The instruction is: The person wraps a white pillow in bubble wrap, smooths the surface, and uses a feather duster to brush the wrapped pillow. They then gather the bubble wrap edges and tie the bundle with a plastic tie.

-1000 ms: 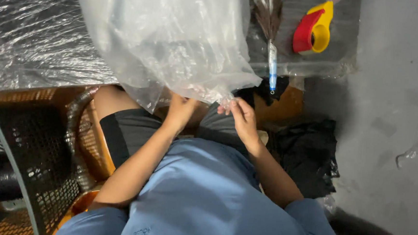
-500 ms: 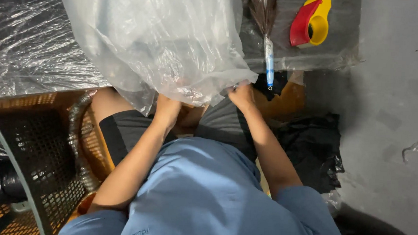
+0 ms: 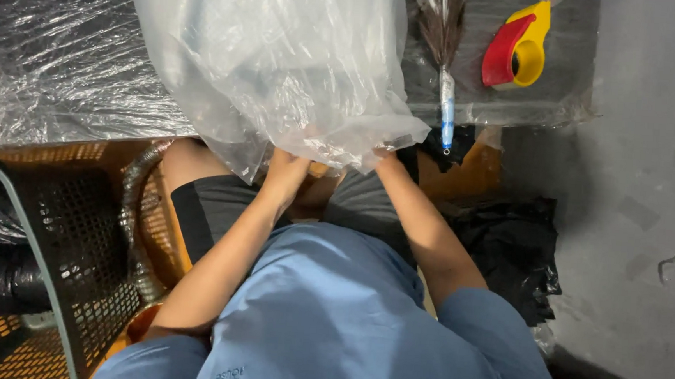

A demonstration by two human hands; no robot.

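Both hands, left hand point(image 3: 288, 171) and right hand point(image 3: 383, 153), reach under clear plastic bag point(image 3: 283, 61) at 12 o'clock, grip hidden, cannot tell; tape dispenser point(image 3: 518, 48) at 1 o'clock.

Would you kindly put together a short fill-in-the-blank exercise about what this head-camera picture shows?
1. Both hands reach under the lower edge of a large clear ____ bag.
2. The tape dispenser on the table is red and ____.
3. The duster with dark bristles has a ____ handle that hangs over the table edge.
4. The left hand is partly visible, while the right hand is mostly ____ behind the bag.

Missing words: plastic; yellow; blue; hidden
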